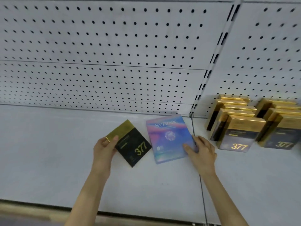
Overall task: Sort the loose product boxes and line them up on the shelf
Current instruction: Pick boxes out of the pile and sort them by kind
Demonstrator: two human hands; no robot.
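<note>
- Boxes lie loose on the grey shelf; a black and gold box marked 377 and a pink and blue box sit side by side, near each other but not touching; both lie flat and turned a bit crooked.
- Left hand holds the gold end of the black and gold box; its thumb lies on top, and the other fingers are hidden under the box edge; a gold ring shows on one finger.
- Right hand rests on the right bottom corner of the pink and blue box; the thumb presses flat on top and the fingers curl round the right edge.
- Left of the left hand the shelf is wide and bare; lots of room to slide things there.
- Right of the right hand, just past a thin seam in the shelf, stand two rows of gold boxes, upright and packed front to back; the nearest one is close to the right hand's knuckles.
- Behind both hands the shelf ends at a white wall with holes; the pink and blue box's far corner nearly reaches it.
- Both arms reach forward, bare, from the bottom edge.
</note>
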